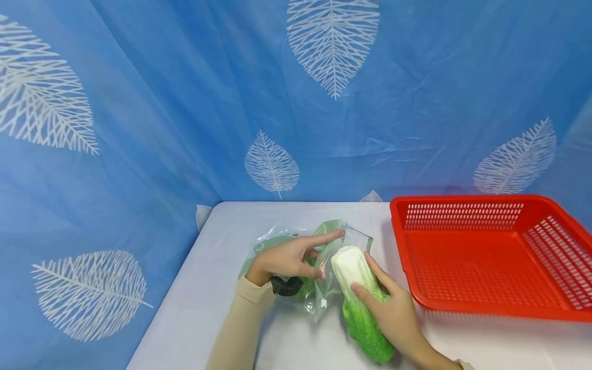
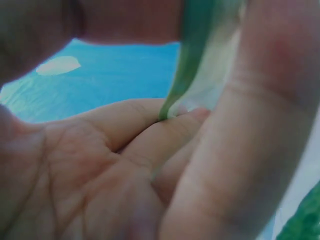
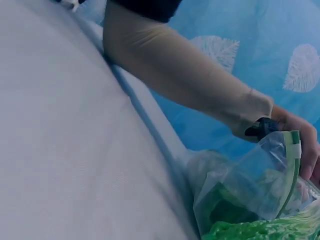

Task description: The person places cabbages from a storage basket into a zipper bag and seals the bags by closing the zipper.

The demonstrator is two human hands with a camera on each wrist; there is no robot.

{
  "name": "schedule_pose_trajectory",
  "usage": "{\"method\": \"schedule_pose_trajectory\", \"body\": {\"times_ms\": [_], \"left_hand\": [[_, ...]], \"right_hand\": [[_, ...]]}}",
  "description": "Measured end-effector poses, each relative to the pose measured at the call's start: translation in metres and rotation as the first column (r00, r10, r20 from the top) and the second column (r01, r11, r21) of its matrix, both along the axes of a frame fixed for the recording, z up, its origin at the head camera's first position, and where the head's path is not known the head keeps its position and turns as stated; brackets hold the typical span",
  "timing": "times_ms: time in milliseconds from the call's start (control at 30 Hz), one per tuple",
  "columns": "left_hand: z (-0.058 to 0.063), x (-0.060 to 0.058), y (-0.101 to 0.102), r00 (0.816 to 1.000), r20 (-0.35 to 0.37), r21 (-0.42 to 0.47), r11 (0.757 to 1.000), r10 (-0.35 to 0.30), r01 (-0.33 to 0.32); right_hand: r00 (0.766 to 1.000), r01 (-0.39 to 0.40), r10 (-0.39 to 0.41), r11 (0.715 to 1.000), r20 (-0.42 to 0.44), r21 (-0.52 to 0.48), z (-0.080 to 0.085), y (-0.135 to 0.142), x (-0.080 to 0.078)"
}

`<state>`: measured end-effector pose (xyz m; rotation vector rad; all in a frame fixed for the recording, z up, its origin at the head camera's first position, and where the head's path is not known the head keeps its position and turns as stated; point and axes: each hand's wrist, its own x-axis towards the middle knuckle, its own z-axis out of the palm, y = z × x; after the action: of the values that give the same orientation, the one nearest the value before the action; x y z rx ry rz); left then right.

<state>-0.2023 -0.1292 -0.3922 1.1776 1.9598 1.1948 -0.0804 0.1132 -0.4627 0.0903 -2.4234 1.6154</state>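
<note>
Cabbage: left of the red basket, white end at the clear bag's mouth. Right hand clamped on it, just left of basket. Bag farther left of basket, green stuff inside. Left hand at bag mouth, thumb and index apart.

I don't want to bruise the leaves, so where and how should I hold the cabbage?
Probably around its middle, from the right. The cabbage is long and slim enough there for the right grip to span, while the plastic bag crowds the left of its pale end.
</note>
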Motion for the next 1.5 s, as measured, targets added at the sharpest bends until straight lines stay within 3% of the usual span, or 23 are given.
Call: {"method": "schedule_pose_trajectory", "body": {"times_ms": [133,400,667,833,1000,1167,1300,1500], "left_hand": [[-0.003,0.003,0.002,1.0,-0.023,-0.024,1.0,0.017,-0.017],[0.002,0.003,-0.008,0.998,-0.053,-0.021,0.999,0.023,-0.024],[0.0,0.0,-0.007,1.0,-0.02,-0.019,1.0,0.016,-0.016],[-0.007,-0.004,-0.004,0.999,0.035,-0.003,1.0,0.009,-0.009],[-0.009,-0.008,-0.004,0.999,0.041,0.009,1.0,-0.009,0.009],[-0.009,-0.009,-0.005,0.999,0.035,0.005,1.0,-0.016,0.016],[-0.009,-0.008,-0.005,1.0,0.014,-0.011,1.0,-0.015,0.015],[-0.004,-0.005,-0.006,0.999,-0.041,-0.006,1.0,-0.021,0.021]], "right_hand": [[0.999,0.016,-0.015,0.999,-0.049,0.029,-0.007,-0.001,0.002],[0.99,-0.012,0.024,0.996,-0.137,0.089,-0.013,0.0,-0.003],[0.987,0.036,0.007,0.966,-0.162,0.256,-0.033,-0.007,-0.009],[0.993,0.023,0.013,0.952,-0.114,0.305,-0.045,0.0,0.001],[0.998,-0.024,0.042,0.929,-0.041,0.368,-0.054,0.013,0.018],[0.988,-0.04,0.102,0.895,-0.116,0.445,-0.062,0.021,0.023],[0.948,0.024,0.119,0.899,-0.297,0.437,-0.066,0.024,0.019],[0.796,0.12,0.116,0.932,-0.594,0.343,-0.065,0.024,0.016]]}}
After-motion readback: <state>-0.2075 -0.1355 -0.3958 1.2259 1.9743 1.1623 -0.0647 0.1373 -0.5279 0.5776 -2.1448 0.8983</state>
